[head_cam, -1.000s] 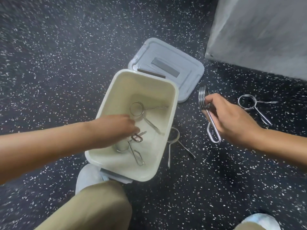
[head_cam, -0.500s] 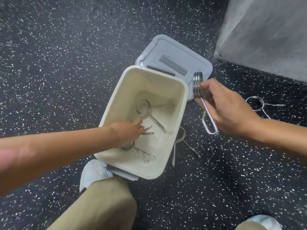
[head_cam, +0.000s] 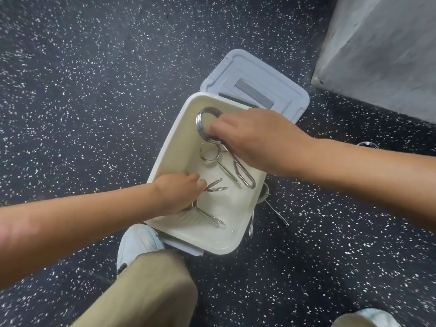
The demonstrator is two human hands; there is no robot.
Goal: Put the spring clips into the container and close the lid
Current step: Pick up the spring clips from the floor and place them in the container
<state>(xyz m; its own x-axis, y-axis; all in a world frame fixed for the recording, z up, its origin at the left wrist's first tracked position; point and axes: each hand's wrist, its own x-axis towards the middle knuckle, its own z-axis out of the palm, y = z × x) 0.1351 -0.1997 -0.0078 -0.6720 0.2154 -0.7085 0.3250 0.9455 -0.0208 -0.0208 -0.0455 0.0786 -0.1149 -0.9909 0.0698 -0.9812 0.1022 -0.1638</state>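
The cream container [head_cam: 165, 161] at frame centre holds two spring clips [head_cam: 210, 152], its lid [head_cam: 271, 83] open behind. The right hand [head_cam: 257, 140] pinches a third clip [head_cam: 207, 123] above it, handles slanting lower right. The left hand [head_cam: 179, 192] is closed on the near clip [head_cam: 210, 215].

Five spring clips [head_cam: 208, 126], one container [head_cam: 174, 147], one lid [head_cam: 283, 90], two hands [head_cam: 257, 140]

Cream box [head_cam: 169, 147] with silver clips [head_cam: 210, 152]; behind it a pale grey-blue lid [head_cam: 280, 88]; beneath it, black white-speckled floor [head_cam: 94, 90].
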